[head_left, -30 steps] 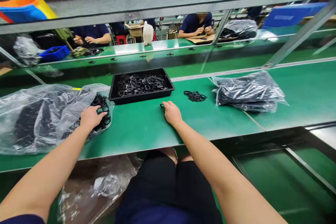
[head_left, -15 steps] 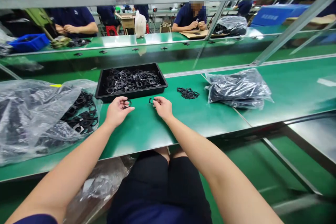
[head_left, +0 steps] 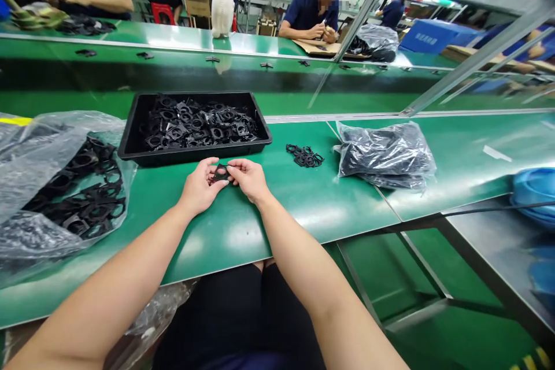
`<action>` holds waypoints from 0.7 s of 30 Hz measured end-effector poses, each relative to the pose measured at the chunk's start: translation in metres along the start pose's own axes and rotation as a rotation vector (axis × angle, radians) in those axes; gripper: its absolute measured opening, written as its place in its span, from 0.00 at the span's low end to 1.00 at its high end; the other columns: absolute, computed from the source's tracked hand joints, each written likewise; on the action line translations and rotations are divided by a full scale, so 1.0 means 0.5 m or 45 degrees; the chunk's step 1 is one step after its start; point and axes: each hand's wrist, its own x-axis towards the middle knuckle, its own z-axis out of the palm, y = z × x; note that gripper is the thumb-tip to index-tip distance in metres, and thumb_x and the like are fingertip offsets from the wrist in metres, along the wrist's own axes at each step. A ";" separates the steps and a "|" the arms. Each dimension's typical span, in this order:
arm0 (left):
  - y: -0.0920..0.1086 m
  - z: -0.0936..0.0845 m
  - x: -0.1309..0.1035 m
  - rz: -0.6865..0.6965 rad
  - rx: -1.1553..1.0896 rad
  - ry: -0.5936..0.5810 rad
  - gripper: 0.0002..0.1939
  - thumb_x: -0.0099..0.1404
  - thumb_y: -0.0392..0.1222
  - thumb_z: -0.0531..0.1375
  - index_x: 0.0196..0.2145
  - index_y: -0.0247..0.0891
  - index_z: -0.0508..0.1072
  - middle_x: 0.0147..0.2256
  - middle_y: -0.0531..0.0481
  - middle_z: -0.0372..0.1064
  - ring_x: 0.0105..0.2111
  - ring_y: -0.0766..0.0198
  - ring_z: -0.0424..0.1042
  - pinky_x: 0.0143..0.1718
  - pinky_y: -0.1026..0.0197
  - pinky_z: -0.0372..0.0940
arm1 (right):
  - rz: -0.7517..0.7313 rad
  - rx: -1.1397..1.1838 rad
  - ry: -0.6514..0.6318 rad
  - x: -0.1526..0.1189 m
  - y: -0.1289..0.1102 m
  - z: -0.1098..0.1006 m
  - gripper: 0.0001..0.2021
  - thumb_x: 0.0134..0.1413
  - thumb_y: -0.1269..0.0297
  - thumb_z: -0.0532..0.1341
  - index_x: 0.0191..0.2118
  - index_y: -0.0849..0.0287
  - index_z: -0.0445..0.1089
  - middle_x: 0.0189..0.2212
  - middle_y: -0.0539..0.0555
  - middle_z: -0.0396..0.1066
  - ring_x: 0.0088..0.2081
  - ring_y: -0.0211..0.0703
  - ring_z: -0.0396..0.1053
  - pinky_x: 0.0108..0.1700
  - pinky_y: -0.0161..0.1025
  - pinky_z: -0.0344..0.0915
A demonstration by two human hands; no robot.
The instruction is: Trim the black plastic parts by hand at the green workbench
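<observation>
Just in front of the black tray (head_left: 195, 156), my left hand (head_left: 200, 186) and my right hand (head_left: 249, 179) meet over the green table. Between them is a small black part (head_left: 221, 172) with a round opening, pinched by the fingers of both hands. Whether it is one piece or two put together cannot be made out. Many black parts (head_left: 197, 124) fill the tray. A small pile of black rings (head_left: 304, 156) lies to the right of my hands.
An open clear bag (head_left: 56, 185) of black parts lies at the left, a sealed bag (head_left: 385, 153) at the right. A metal post (head_left: 459, 60) slants at the right. Across a conveyor (head_left: 173, 78), people in dark blue shirts sit working.
My hands, apart before with a black piece in each, have come together at one black part. The camera view has shifted, so the tray and left bag appear further left.
</observation>
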 end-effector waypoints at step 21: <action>0.018 0.003 -0.004 0.242 0.117 0.080 0.22 0.53 0.47 0.65 0.46 0.40 0.73 0.44 0.45 0.66 0.35 0.63 0.71 0.36 0.58 0.71 | 0.217 0.188 -0.145 -0.007 -0.029 -0.019 0.16 0.35 0.59 0.70 0.31 0.62 0.70 0.19 0.46 0.69 0.18 0.29 0.64 0.19 0.27 0.60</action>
